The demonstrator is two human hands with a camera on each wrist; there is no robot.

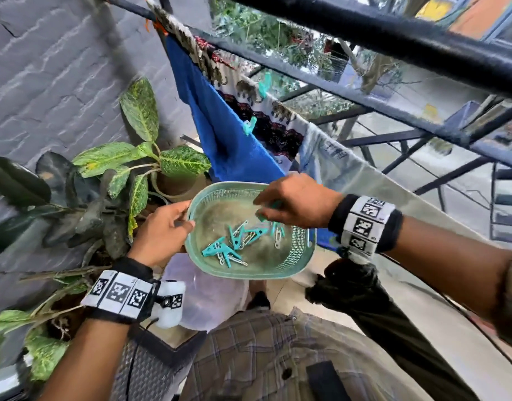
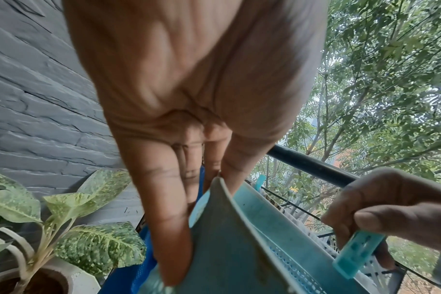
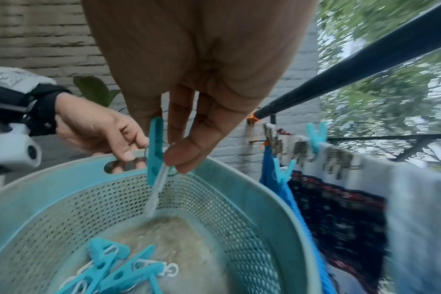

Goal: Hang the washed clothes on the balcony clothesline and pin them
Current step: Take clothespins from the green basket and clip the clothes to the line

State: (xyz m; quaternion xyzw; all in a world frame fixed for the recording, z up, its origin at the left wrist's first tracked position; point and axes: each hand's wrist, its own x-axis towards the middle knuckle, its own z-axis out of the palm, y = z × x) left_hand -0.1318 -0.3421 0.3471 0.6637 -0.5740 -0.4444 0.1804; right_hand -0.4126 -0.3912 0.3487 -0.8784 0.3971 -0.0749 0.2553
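A: Start at the left. What's the left hand (image 1: 162,227) doing?

B: It grips the near-left rim of the green peg basket (image 1: 292,267), thumb over the edge and fingers underneath, holding it up in front of the potted plant (image 1: 142,157).

A: And the right hand (image 1: 295,204)?

B: Above the basket's far side, pinching one teal clothes peg (image 3: 154,149) between thumb and fingertips. More loose pegs (image 1: 237,241) lie on the basket floor.

A: The washing?

B: On the clothesline (image 1: 280,101) beyond: a blue towel (image 1: 220,134) and an elephant-print cloth (image 1: 249,91), each with a peg, then a pale garment (image 1: 335,160) to the right where I see no peg.

A: What could go wrong?

B: The basket hangs from one edge, so tilting could spill pegs. The pinch looks light, so the peg could drop. Unpinned, the pale garment could slide off.
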